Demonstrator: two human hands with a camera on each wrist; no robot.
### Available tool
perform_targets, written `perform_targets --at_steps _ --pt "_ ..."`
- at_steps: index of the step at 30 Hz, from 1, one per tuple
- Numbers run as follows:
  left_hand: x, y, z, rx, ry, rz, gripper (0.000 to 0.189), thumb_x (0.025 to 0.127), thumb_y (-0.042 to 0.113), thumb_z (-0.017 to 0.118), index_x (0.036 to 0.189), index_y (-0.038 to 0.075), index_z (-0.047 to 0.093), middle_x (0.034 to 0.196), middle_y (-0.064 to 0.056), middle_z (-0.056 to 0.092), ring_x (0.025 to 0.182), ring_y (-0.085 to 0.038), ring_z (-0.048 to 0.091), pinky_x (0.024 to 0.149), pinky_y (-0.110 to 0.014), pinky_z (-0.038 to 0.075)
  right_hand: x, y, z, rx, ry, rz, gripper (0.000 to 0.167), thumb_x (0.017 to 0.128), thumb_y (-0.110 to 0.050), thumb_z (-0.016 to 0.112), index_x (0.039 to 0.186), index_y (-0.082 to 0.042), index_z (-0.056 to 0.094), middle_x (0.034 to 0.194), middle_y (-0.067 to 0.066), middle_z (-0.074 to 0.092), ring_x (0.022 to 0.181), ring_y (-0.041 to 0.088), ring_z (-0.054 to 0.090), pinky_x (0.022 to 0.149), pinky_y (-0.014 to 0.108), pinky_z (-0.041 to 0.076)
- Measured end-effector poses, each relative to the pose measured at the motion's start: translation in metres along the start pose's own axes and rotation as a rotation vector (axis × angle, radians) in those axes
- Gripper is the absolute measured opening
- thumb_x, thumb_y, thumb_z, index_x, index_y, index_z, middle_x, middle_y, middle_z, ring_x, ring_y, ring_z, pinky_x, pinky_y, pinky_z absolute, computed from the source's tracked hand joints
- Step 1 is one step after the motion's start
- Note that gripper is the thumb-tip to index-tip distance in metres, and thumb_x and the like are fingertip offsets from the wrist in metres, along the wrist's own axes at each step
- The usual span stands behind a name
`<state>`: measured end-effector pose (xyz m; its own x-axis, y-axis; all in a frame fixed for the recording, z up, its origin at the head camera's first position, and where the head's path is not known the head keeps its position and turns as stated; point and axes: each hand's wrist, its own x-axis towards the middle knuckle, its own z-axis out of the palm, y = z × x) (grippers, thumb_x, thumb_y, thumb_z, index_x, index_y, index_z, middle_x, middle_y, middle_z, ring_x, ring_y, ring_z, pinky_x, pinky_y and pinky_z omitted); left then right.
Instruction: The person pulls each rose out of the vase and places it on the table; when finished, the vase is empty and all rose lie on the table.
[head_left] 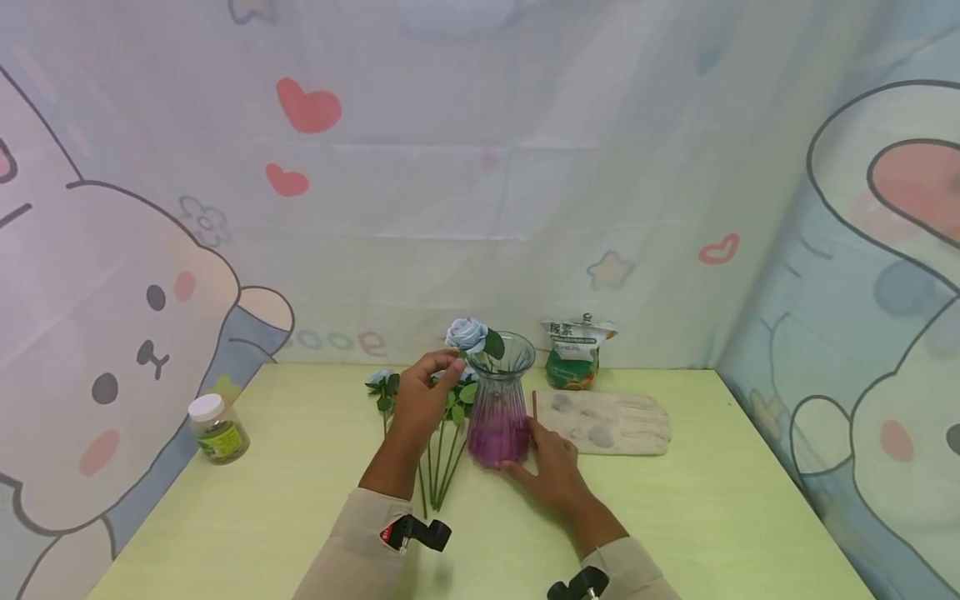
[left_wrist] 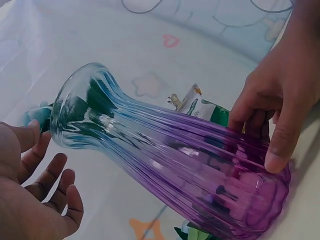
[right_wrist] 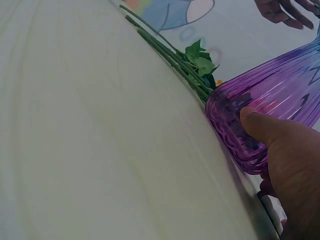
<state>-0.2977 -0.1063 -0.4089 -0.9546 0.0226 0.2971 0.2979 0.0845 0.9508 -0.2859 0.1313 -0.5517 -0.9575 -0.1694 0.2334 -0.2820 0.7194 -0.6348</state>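
Note:
A blue artificial rose (head_left: 467, 335) stands at the mouth of a ribbed glass vase (head_left: 501, 408), which fades from clear blue at its flared rim to purple at its base. My left hand (head_left: 429, 385) pinches the rose just below its bloom, thumb and forefinger beside the rim; its other fingers curl loosely in the left wrist view. Dark green leaves (left_wrist: 85, 107) show through the vase's neck. Low on the vase, my right hand (head_left: 553, 468) grips the base, its thumb (right_wrist: 260, 122) across the near side. The vase stands upright on the table.
More blue roses (head_left: 378, 377) with long green stems (head_left: 442, 479) lie left of the vase. Behind it to the right are a clipped green-and-white bag (head_left: 573, 358) and pale gloves (head_left: 622, 423). A white-lidded jar (head_left: 218, 430) stands at the table's left edge.

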Motion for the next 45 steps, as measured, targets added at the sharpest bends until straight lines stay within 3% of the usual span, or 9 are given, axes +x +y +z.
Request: perform_targets --at_steps 7,15,21,24,29,32,37,40,45 --pt "0.003 0.008 -0.002 -0.137 -0.044 -0.062 0.022 0.115 0.022 0.06 0.113 0.001 0.068 0.132 -0.009 0.069 0.124 -0.022 0.057 0.103 -0.036 0.049 -0.001 0.001 0.001 -0.003 0.002 -0.013 0.092 0.1 -0.052 0.078 0.167 -0.003 0.039 0.167 0.017 0.053 0.155 0.038 0.051 0.127 0.067 0.028" --pt "0.0 0.033 -0.011 -0.293 -0.094 -0.001 0.022 0.118 0.03 0.05 0.12 0.01 0.059 0.133 -0.002 0.078 0.105 -0.01 0.079 0.08 -0.025 0.055 0.0 0.0 -0.001 0.0 0.012 -0.022 0.093 0.1 -0.053 0.078 0.166 -0.002 0.039 0.166 0.018 0.053 0.155 0.039 0.05 0.127 0.067 0.028" --pt "-0.002 0.039 -0.009 -0.418 -0.129 0.049 0.029 0.118 0.037 0.046 0.128 0.011 0.054 0.127 -0.001 0.08 0.114 -0.013 0.081 0.101 -0.031 0.064 0.0 0.001 0.0 -0.001 0.008 -0.017 0.093 0.099 -0.052 0.078 0.167 -0.003 0.039 0.167 0.017 0.052 0.156 0.038 0.05 0.128 0.066 0.027" --pt "-0.004 0.04 -0.01 -0.384 -0.118 0.102 0.035 0.119 0.035 0.043 0.133 0.006 0.055 0.122 0.0 0.08 0.117 -0.011 0.079 0.107 -0.031 0.062 0.0 0.001 0.001 0.007 -0.002 -0.015 0.093 0.099 -0.052 0.079 0.168 -0.004 0.039 0.167 0.017 0.053 0.155 0.038 0.05 0.128 0.066 0.027" --pt "-0.007 0.039 -0.013 -0.076 -0.055 0.213 0.043 0.12 0.03 0.044 0.13 -0.003 0.07 0.126 -0.012 0.079 0.111 -0.009 0.071 0.103 -0.031 0.057 0.0 0.001 0.002 0.016 -0.007 -0.015 0.091 0.1 -0.051 0.079 0.168 -0.007 0.038 0.168 0.014 0.052 0.156 0.036 0.05 0.129 0.065 0.026" --pt "-0.008 0.036 -0.014 0.063 -0.054 0.289 0.038 0.12 0.021 0.044 0.129 -0.005 0.071 0.139 -0.019 0.071 0.124 -0.018 0.064 0.106 -0.04 0.053 0.0 0.002 0.002 0.012 0.0 -0.02 0.091 0.099 -0.05 0.079 0.168 -0.006 0.039 0.168 0.014 0.053 0.155 0.037 0.05 0.128 0.066 0.027" --pt "-0.009 0.037 -0.01 0.083 -0.035 0.376 0.03 0.113 0.003 0.055 0.14 -0.004 0.066 0.153 -0.02 0.06 0.148 -0.035 0.056 0.114 -0.053 0.054 0.0 0.002 0.002 0.007 0.001 -0.023 0.09 0.099 -0.05 0.079 0.167 -0.005 0.039 0.167 0.016 0.053 0.155 0.038 0.051 0.128 0.067 0.028" --pt "-0.006 0.035 -0.003 0.061 0.028 0.414 0.03 0.108 -0.002 0.063 0.138 -0.005 0.067 0.149 -0.019 0.06 0.143 -0.041 0.061 0.113 -0.051 0.058 0.0 0.002 0.001 0.007 0.007 -0.035 0.089 0.1 -0.048 0.079 0.166 -0.004 0.04 0.165 0.017 0.054 0.153 0.039 0.052 0.126 0.068 0.029" --pt "0.0 0.028 0.01 0.005 0.167 0.446 0.031 0.1 -0.006 0.074 0.131 -0.007 0.068 0.139 -0.02 0.061 0.123 -0.042 0.075 0.097 -0.031 0.066 0.001 0.002 0.0 0.003 0.009 -0.039 0.089 0.101 -0.048 0.078 0.167 -0.003 0.039 0.165 0.018 0.055 0.154 0.039 0.052 0.126 0.067 0.028"
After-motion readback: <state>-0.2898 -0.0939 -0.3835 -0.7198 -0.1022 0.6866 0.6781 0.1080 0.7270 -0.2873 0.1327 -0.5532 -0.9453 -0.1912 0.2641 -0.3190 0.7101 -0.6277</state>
